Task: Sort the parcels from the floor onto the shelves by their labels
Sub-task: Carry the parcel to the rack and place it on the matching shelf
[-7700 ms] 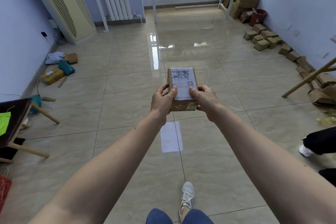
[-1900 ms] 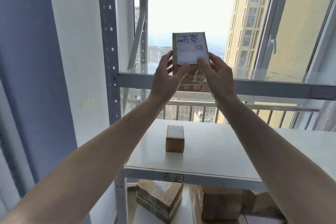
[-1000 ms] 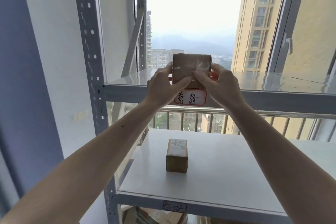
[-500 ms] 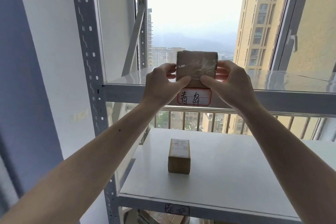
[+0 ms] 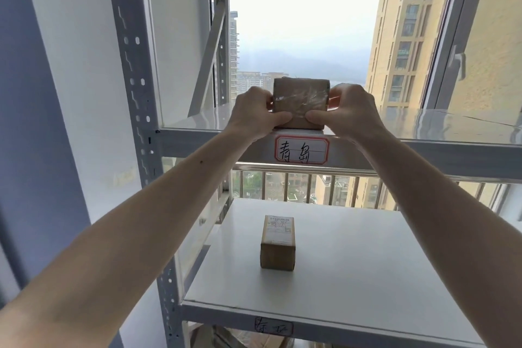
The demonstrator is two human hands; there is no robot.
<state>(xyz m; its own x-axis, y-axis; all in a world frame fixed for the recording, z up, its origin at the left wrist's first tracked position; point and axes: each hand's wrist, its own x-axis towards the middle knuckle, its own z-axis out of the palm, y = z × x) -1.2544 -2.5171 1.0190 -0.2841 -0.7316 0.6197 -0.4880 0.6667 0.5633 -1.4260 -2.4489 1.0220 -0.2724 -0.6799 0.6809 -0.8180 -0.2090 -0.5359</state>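
Observation:
A small brown cardboard parcel [image 5: 300,100], wrapped in clear tape, rests on the front edge of the upper shelf [image 5: 423,128]. My left hand [image 5: 255,111] grips its left side and my right hand [image 5: 348,110] grips its right side, thumbs along the parcel's lower front. Its printed label is hidden from view. Directly below the parcel, a red-bordered handwritten tag [image 5: 301,150] is stuck on the shelf's front beam.
A second small labelled parcel [image 5: 278,243] stands on the white middle shelf [image 5: 367,263], which carries its own handwritten tag [image 5: 273,326]. A perforated grey upright [image 5: 135,93] rises at left. More boxes show below. A window and balcony railing lie behind the rack.
I carried the parcel from the open floor to the rack, raised it with its label facing me, then laid it flat onto the upper shelf edge and pushed it slightly further in.

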